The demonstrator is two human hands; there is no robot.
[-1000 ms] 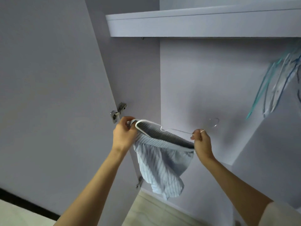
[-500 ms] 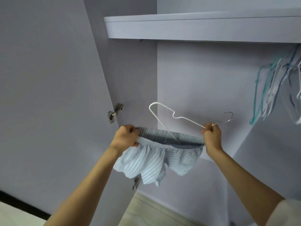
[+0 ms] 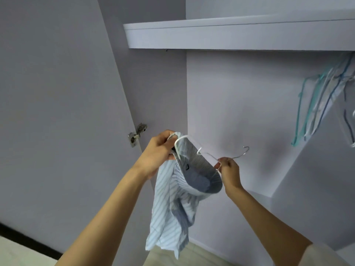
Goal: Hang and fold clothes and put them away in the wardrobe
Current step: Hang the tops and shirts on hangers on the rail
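The striped shorts point(image 3: 172, 204), spread flat between the hands half a second ago, now hang long and bunched below the wire hanger point(image 3: 206, 155), whose left end has dipped into the waistband. The left hand point(image 3: 158, 152) grips waistband and hanger end together; the right hand point(image 3: 228, 170) pinches the hanger near its hook, inside the wardrobe under the shelf point(image 3: 230, 37).
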